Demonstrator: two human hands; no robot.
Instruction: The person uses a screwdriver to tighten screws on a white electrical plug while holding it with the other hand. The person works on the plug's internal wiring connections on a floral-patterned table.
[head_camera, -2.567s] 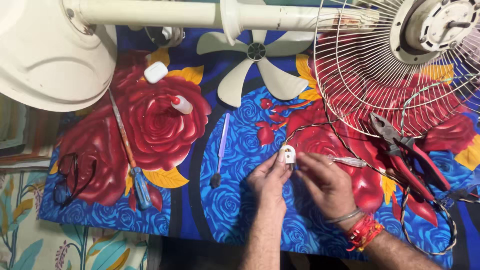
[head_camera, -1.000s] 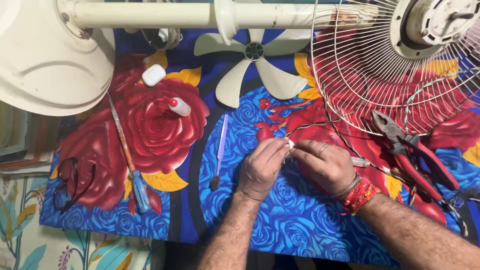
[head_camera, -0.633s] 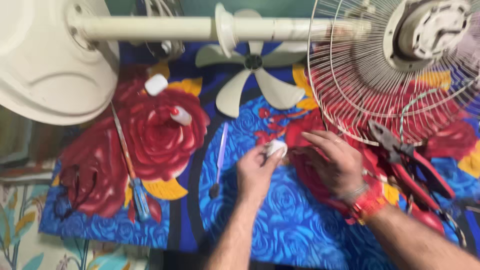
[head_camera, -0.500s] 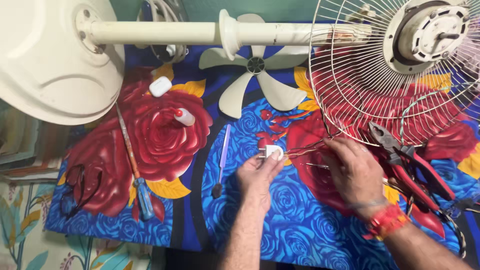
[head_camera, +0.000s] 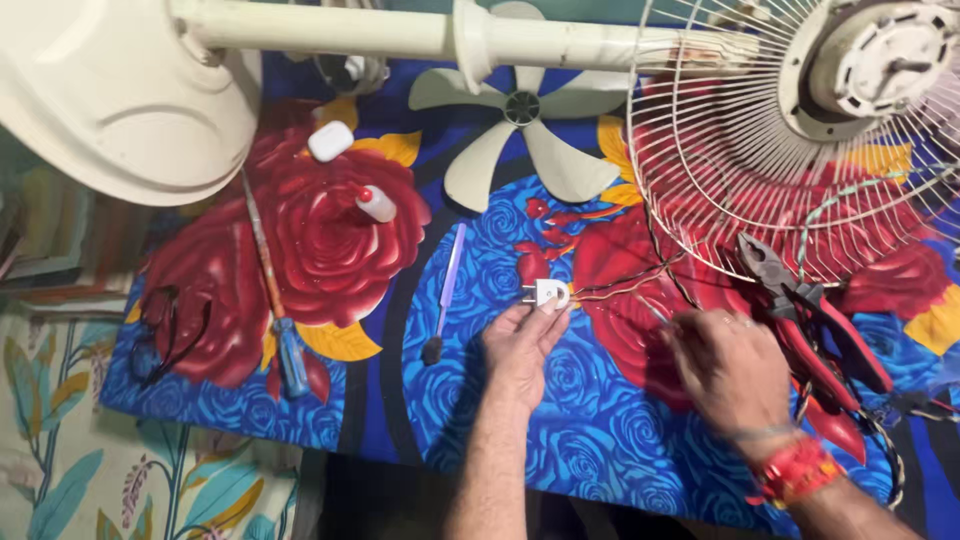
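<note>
Fingers of the left hand (head_camera: 518, 345) are closed in a pinch around a small white plastic plug (head_camera: 546, 293), which is held at the fingertips, at 1 o'clock from the palm, its metal pins turned toward 9 o'clock. The forearm is extended up from 6 o'clock, palm down. The right hand (head_camera: 728, 365) is spread loosely, back up, a red thread band at the wrist; its fingertips are set on thin wires (head_camera: 625, 287) that run from the plug toward 3 o'clock. Whether a wire is pinched cannot be told. Red-handled metal pliers (head_camera: 812, 325) are seen just beside that hand at 2 o'clock, under the cream wire fan guard (head_camera: 800, 150). Everything is laid on a soft blue cloth printed with red roses (head_camera: 330, 240); a slim blue-handled screwdriver (head_camera: 445, 295) lies at 9 o'clock from the plug.
</note>
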